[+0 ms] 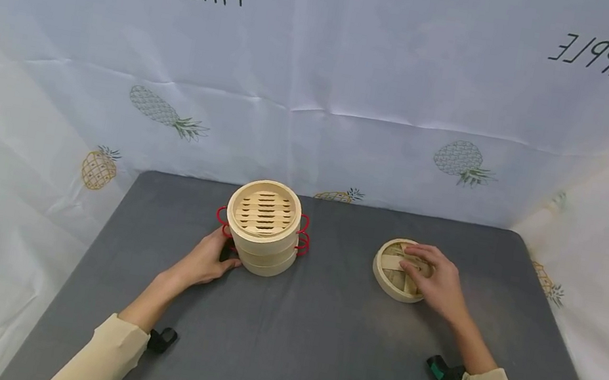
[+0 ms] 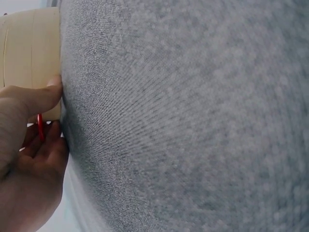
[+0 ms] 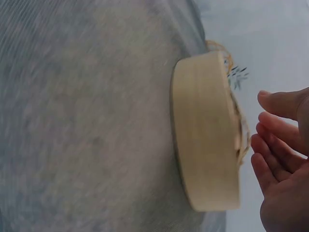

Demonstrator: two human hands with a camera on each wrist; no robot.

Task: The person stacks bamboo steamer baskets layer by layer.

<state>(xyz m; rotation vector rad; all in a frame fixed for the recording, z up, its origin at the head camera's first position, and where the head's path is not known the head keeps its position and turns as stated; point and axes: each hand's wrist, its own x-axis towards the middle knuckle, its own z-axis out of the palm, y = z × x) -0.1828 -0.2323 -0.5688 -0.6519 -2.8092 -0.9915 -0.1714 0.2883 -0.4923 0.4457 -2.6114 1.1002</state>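
A stack of round bamboo steamer baskets (image 1: 265,257) with red side handles stands left of the table's middle, its slatted top uncovered. My left hand (image 1: 208,259) grips its lower left side; in the left wrist view the thumb (image 2: 46,98) presses the wall and the fingers (image 2: 50,152) bend around behind a red handle (image 2: 40,126). Farther right, a bamboo steamer lid (image 1: 388,278) lies flat, woven top up. My right hand (image 1: 441,281) hovers over it; in the right wrist view the loosely bent fingers (image 3: 273,152) stand apart from the lid (image 3: 205,135), holding nothing.
The dark grey table (image 1: 304,343) reaches back to a white curtain (image 1: 324,67) printed with pineapples. More curtain hangs along the left and right sides. Tabletop separates the stack from the lid.
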